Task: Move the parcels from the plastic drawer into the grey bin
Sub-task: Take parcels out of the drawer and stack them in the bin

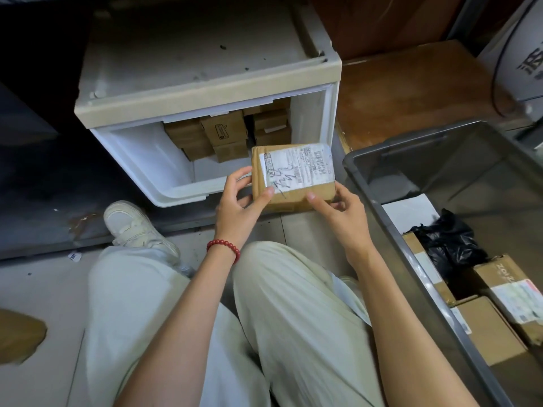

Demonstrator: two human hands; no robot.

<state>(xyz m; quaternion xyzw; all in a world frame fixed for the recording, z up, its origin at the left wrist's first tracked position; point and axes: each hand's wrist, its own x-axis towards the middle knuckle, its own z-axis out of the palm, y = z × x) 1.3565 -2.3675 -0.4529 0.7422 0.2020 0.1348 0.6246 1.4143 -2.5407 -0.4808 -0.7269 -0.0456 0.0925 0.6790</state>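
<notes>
A brown cardboard parcel [293,171] with a white shipping label and black scribbles is held over the front right corner of the pulled-out white plastic drawer [141,165]. My left hand [239,201], with a red bead bracelet on its wrist, grips the parcel's left edge. My right hand [335,210] grips its lower right corner. Several more brown parcels [223,136] are stacked at the back of the drawer, partly hidden under the cabinet top. The grey bin [379,183] stands to the right and holds several parcels [493,327] and a black bag [446,245].
The drawer's beige cabinet top [205,60] overhangs the drawer. My knees in pale trousers [293,318] and a white shoe [138,227] fill the floor in front. A wooden board [411,92] lies behind the bin. A brown object [20,333] sits at the left edge.
</notes>
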